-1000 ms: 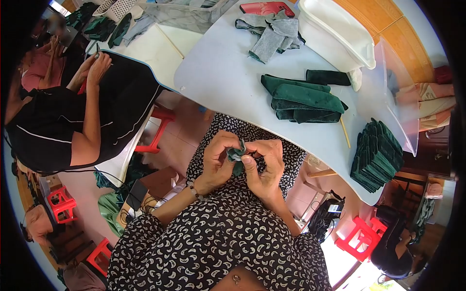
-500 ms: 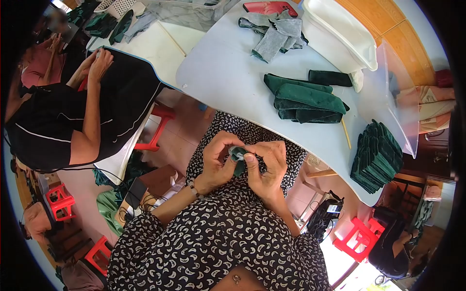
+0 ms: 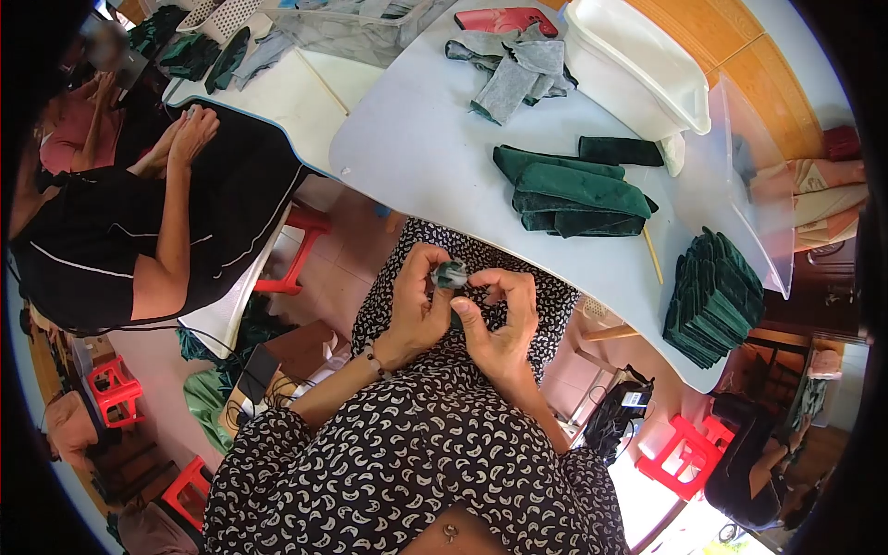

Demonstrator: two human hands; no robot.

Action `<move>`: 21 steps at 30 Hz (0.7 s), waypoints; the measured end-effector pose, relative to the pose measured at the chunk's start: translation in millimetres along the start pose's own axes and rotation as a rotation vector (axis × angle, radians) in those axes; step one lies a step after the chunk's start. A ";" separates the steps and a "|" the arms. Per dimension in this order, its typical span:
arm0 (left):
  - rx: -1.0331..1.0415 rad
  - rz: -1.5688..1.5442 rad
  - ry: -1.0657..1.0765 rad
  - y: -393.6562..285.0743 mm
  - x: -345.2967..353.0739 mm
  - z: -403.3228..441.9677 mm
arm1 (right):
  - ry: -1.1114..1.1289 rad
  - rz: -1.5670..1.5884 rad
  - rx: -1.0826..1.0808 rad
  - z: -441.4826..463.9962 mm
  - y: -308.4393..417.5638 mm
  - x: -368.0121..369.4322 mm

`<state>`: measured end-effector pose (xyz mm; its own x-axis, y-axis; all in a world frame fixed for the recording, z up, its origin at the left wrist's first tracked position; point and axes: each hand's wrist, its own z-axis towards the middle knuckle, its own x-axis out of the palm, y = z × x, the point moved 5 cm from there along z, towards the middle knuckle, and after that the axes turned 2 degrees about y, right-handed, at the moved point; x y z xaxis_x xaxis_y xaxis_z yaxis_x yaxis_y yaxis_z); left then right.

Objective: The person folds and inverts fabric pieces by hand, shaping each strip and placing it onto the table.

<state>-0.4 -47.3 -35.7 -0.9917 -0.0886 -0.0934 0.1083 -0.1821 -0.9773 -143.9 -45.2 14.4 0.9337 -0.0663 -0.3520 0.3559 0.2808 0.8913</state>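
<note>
A small piece of green velvet cloth with a greyish-white inside is bunched above my lap. My left hand is closed around it, thumb and fingers pinching its side. To the right, my right hand has thumb and forefinger parted; the forefinger tip is at the cloth's edge, and whether it touches I cannot tell. Part of the cloth is hidden behind my left fingers and thumb. On the table beyond lie folded green velvet pieces and a neat stack of green velvet pieces.
Grey-lined pieces, a red phone-like item and a white basin are on the table. A yellow stick lies near the stack. A co-worker in black sits left. Red stools stand around.
My right thumb and forefinger have spread apart, and the thumb has come off the cloth. The cloth, still in my left hand, now shows more of its pale inside.
</note>
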 end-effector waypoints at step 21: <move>-0.135 -0.025 0.045 -9.1 18.5 7.4 | -0.132 0.109 0.121 -13.2 -34.8 -1.5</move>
<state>-19.3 -54.6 -27.1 -0.9964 -0.0414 -0.0740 0.0760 -0.0496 -0.9959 -158.2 -42.2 -19.8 0.9612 -0.1685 -0.2182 0.2472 0.1766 0.9527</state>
